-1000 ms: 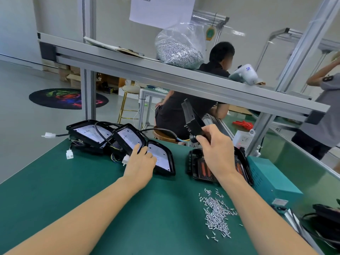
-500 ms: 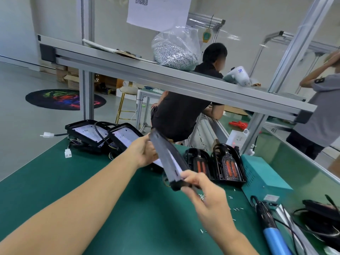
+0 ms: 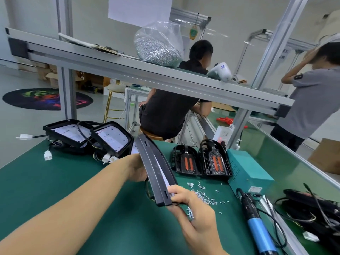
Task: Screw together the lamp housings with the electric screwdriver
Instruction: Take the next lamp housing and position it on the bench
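Green matting covers the workbench [image 3: 55, 181], under an aluminium-framed shelf carrying a bag of screws [image 3: 158, 46]. Above the middle of the bench, both hands hold a pair of mated lamp housings [image 3: 156, 170] on edge, two black shells pressed face to face. The left hand [image 3: 137, 169] grips the far side, its fingers hidden behind the shells; the right hand [image 3: 191, 203] pinches the near lower corner, thumb on top.

To do this well, the seam should probably be squeezed flush all round and the wires kept from being trapped, then the pair laid flat with the screw holes up before driving anything.

Loose screws [image 3: 202, 196] lie just beyond the right hand. The electric screwdriver [image 3: 257, 223] rests untouched near the right edge, beside the teal power supply [image 3: 248, 173]. More lamp panels [image 3: 110, 140] wait at the far left, and two housing backs [image 3: 200, 161] by the far edge.
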Motion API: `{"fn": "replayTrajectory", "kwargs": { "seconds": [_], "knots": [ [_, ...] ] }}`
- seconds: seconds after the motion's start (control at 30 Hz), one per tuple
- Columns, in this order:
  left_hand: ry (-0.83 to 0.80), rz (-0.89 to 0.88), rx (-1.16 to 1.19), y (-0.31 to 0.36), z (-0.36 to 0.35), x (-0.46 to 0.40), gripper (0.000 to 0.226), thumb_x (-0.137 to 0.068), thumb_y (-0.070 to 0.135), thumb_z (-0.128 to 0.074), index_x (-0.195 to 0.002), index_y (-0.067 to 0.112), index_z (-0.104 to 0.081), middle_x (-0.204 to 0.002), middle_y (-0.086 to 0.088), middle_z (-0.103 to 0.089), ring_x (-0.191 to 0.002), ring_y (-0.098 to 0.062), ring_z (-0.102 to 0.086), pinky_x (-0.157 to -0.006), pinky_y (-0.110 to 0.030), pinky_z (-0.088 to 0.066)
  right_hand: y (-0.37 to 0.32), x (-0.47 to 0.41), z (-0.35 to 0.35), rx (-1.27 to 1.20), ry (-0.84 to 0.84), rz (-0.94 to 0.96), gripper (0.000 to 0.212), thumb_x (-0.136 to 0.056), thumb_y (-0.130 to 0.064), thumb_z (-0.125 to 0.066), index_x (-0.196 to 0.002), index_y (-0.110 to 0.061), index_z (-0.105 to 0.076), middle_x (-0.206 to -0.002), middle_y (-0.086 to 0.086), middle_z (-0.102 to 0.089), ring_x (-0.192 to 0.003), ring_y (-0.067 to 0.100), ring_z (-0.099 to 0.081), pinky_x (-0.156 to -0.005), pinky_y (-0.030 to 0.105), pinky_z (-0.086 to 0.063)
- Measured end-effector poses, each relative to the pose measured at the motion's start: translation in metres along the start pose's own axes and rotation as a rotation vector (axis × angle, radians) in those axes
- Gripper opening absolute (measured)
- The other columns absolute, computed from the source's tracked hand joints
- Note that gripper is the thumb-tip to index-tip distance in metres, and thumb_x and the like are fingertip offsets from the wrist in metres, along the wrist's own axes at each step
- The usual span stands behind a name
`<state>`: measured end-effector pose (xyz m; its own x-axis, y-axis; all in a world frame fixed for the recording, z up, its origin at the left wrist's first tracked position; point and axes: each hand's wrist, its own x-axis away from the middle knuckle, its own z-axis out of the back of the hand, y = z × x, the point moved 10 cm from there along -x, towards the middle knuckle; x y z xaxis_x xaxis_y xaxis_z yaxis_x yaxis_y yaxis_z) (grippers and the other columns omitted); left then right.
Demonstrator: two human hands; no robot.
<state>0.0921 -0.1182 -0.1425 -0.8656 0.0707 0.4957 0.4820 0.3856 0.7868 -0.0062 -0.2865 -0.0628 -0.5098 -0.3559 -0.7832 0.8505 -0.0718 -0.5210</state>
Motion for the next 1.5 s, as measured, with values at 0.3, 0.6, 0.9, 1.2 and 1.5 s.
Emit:
{"fn": "replayTrajectory", "kwargs": {
  "seconds": [0.3, 0.6, 0.9, 1.2, 1.5],
  "knots": [
    [0.038, -0.189, 0.042, 0.047, 0.008, -0.016, 0.039, -0.102, 0.002, -0.03, -0.141, 0.003, -0.038, -0.063, -0.004, -0.052, -0.039, -0.009, -0.055, -0.041, -0.018, -0.047, -0.003, 0.019, -0.003, -0.045, -0.13, -0.008, 0.016, -0.087, -0.006, -0.063, -0.095, -0.019, -0.061, -0.113, -0.004, -0.07, -0.099, 0.014, -0.069, -0.089, 0.023, -0.052],
    [-0.013, -0.482, -0.207, 0.082, 0.013, 0.02, 0.015, -0.093, -0.003, -0.051, -0.102, 0.008, -0.056, -0.072, -0.006, -0.065, -0.056, -0.015, -0.058, -0.057, -0.027, -0.054, -0.006, 0.028, -0.029, 0.085, -0.342, 0.144, 0.012, -0.097, -0.011, -0.048, -0.091, -0.02, -0.055, -0.1, 0.002, -0.07, -0.091, 0.014, -0.066, -0.09, 0.029, -0.051],
    [0.161, -0.72, -0.645, 0.082, 0.024, 0.073, 0.026, -0.086, -0.016, -0.05, -0.089, 0.01, -0.052, -0.079, -0.006, -0.072, -0.067, -0.019, -0.068, -0.071, -0.034, -0.052, 0.019, 0.04, -0.048, 0.229, -0.614, 0.085, 0.029, -0.087, 0.002, -0.039, -0.091, -0.015, -0.063, -0.11, -0.011, -0.067, -0.12, 0.004, -0.055, -0.117, 0.03, -0.024],
    [0.333, -0.778, -0.692, 0.077, 0.062, 0.108, 0.043, -0.074, -0.029, -0.042, -0.084, 0.012, -0.05, -0.08, -0.005, -0.071, -0.064, -0.022, -0.069, -0.068, -0.031, -0.046, 0.021, 0.04, -0.042, 0.341, -0.631, 0.097, 0.038, -0.066, 0.012, -0.049, -0.086, -0.015, -0.066, -0.114, -0.012, -0.067, -0.121, 0.006, -0.054, -0.114, 0.041, -0.029],
    [0.565, -0.44, -0.463, 0.011, 0.152, 0.104, 0.031, -0.085, -0.02, -0.039, -0.09, 0.011, -0.044, -0.082, -0.014, -0.067, -0.072, -0.024, -0.067, -0.058, -0.034, -0.053, 0.0, 0.05, -0.035, 0.587, -0.448, 0.433, 0.027, -0.092, -0.006, -0.05, -0.08, -0.019, -0.071, -0.092, -0.006, -0.067, -0.09, 0.014, -0.065, -0.09, 0.026, -0.044]
  ]
}}
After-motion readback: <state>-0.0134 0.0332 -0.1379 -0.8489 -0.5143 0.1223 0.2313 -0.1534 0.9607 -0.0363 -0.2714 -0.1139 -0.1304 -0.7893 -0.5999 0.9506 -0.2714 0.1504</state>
